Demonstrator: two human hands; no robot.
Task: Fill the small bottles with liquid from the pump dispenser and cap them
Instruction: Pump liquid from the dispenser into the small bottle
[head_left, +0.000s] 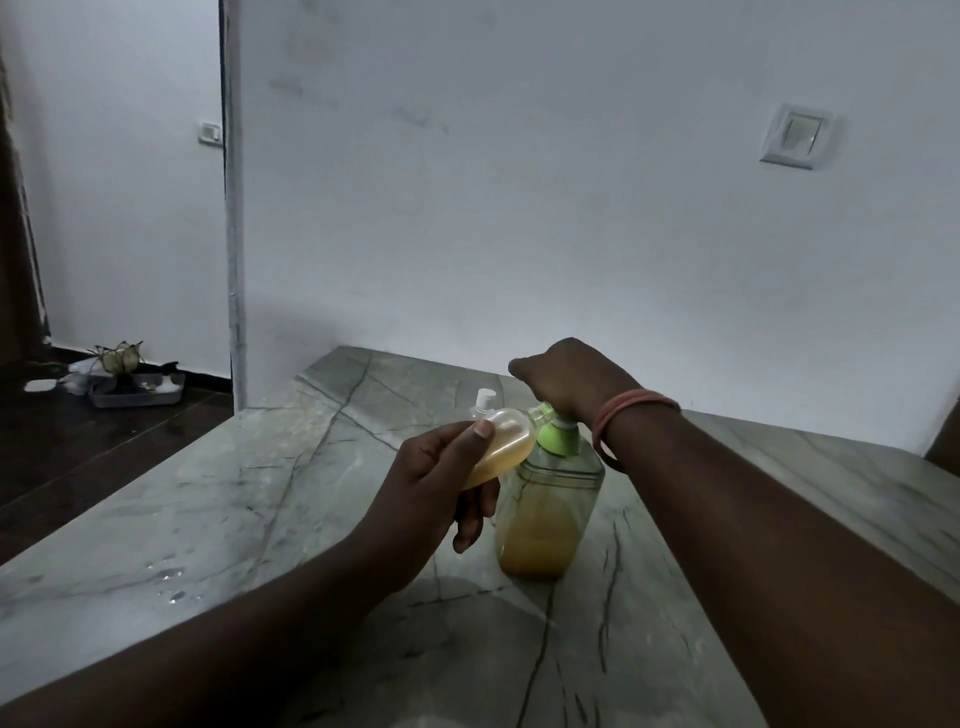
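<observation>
The small clear plastic bottle (501, 441), partly filled with amber liquid, is tilted with its mouth at the nozzle of the green pump. The left hand (441, 488) holds it: the thumb lies on top, the curled fingers go under it. The right hand (566, 379) presses on the green pump head of the clear dispenser bottle (548, 509), which stands on the grey marble counter (260, 493). Behind, another small bottle with a white cap (484, 402) stands.
</observation>
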